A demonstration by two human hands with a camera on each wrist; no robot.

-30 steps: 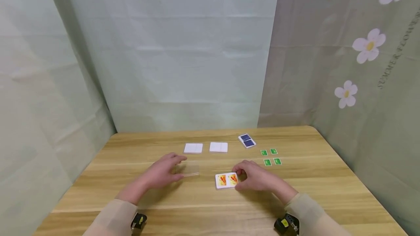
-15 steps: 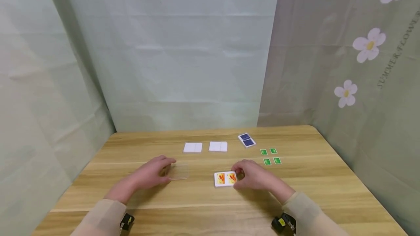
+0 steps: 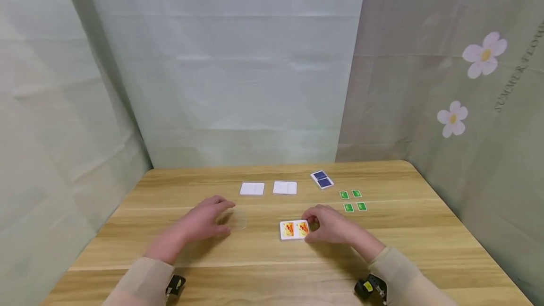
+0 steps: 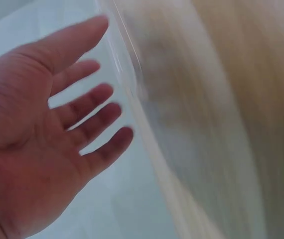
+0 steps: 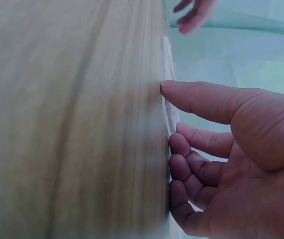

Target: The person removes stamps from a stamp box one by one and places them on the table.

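Head view shows a person seated at a wooden desk [image 3: 263, 259] with both forearms resting on it. The left hand [image 3: 203, 221] lies flat and relaxed, fingers straight, over the near edge of a clear plastic sheet [image 3: 238, 217] that lies on the desk just ahead of the fingertips; whether the fingers touch it cannot be told from here. In the left wrist view the left hand [image 4: 42, 134] is open with fingers spread, and the clear sheet's edge [image 4: 127, 64] runs just beside the thumb, blurred.

The right hand [image 3: 329, 225] rests on the desk with fingers curled at the right edge of a white tile [image 3: 294, 229] bearing two orange-and-yellow pictures. In the right wrist view the right hand [image 5: 216, 164] has its thumb on the tile's edge [image 5: 168, 112] and its other fingers bent at that same edge, so the tile is lightly pinched against the desk.

Farther back lie two blank white tiles [image 3: 268, 188] side by side, a blue tile [image 3: 321, 179] to their right, and four small green cards [image 3: 352, 200] in a square, all well apart from the hands.
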